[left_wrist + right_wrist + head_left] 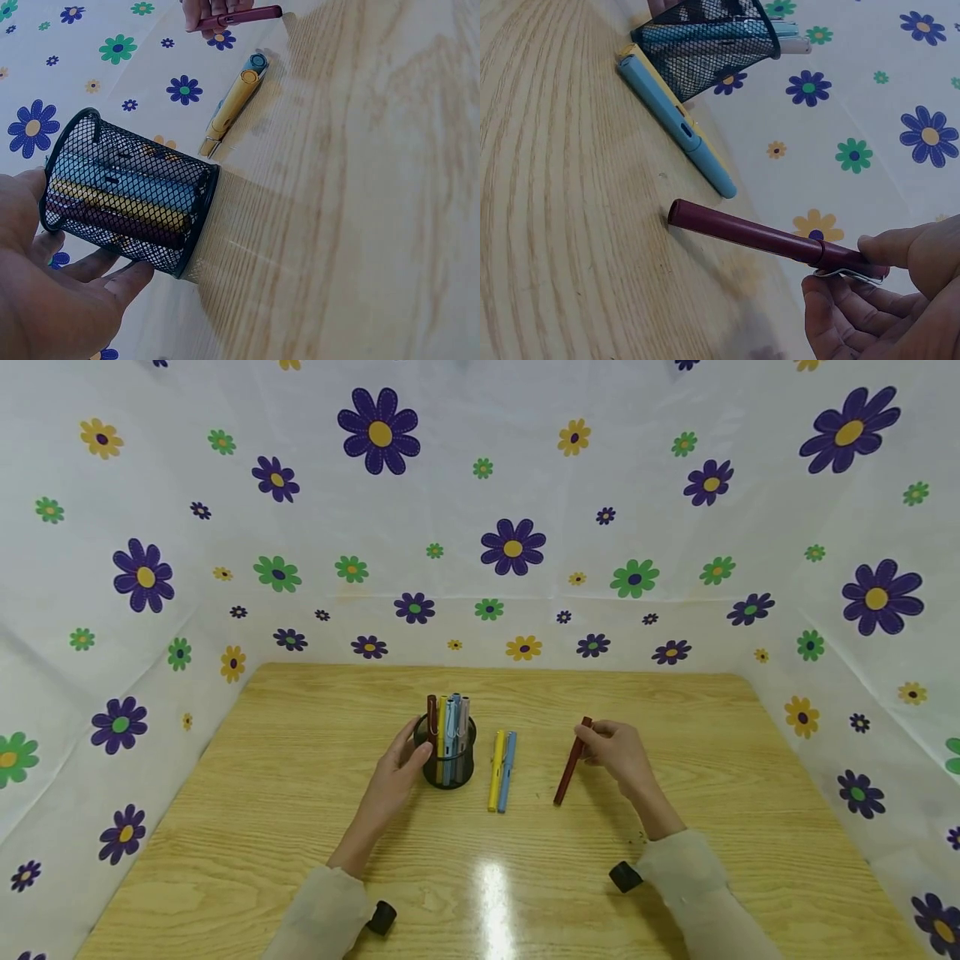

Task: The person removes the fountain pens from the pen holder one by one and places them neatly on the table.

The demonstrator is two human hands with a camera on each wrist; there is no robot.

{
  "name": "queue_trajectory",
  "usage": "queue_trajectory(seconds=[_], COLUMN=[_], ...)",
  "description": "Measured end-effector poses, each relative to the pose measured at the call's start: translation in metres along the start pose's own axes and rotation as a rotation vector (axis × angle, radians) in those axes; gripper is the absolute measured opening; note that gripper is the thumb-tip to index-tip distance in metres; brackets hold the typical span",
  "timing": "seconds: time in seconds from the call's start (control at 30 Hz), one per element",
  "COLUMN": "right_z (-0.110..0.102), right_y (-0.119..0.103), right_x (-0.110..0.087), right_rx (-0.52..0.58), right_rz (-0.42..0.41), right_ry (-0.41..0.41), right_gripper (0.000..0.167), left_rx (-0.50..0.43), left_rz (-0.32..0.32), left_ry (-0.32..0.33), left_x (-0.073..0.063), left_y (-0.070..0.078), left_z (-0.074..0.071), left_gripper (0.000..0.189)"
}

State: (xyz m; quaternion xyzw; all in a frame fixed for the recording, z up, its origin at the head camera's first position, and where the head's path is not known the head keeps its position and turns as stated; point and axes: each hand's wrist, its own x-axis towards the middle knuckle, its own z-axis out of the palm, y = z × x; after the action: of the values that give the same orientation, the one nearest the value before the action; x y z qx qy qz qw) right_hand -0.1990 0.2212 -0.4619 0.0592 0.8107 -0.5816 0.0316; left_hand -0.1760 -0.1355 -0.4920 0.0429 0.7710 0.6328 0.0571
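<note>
A black mesh pen holder (448,768) stands on the table with several pens (452,727) upright in it, among them dark red, yellow, light blue and pale pink ones. My left hand (397,766) grips the holder from its left side, thumb near the rim and fingers round the back. Between thumb and fingers, my right hand (617,750) pinches a dark red pen (742,234) by its capped end, near the metal clip. The pen slants, its other end low over the wood. A yellow pen (496,772) and a blue pen (507,772) lie side by side between the hands.
The wooden table (270,827) ends at the back and sides against a white flower-print cloth (450,527). A small black piece (626,877) sits at the right wrist, another black piece (382,918) at the left.
</note>
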Motion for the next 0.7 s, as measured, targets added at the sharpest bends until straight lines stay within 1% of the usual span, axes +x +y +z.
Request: queue_trajectory(seconds=[0.1,0.23,0.4,0.7], right_z=[0.004,0.009,0.017,0.034], right_y=[0.002,0.005,0.008,0.005], right_x=[0.003,0.005,0.007,0.01], right_rx=[-0.003,-0.035,-0.08,-0.098], right_rz=[0.008,0.013,0.021,0.014], right_ry=[0.001,-0.001,-0.013,-0.014], right_gripper=[0.041,0.041,0.038,0.034], left_rx=[-0.011,-0.023,-0.012,-0.019], left_rz=[0.003,0.004,-0.004,0.011], left_ry=[0.0,0.002,0.009,0.0], left_x=[0.0,-0.002,-0.003,-0.002], left_y=[0.0,0.003,0.003,0.002], left_z=[0.0,0.001,0.0,0.0], left_gripper=[0.069,0.069,0.069,0.069])
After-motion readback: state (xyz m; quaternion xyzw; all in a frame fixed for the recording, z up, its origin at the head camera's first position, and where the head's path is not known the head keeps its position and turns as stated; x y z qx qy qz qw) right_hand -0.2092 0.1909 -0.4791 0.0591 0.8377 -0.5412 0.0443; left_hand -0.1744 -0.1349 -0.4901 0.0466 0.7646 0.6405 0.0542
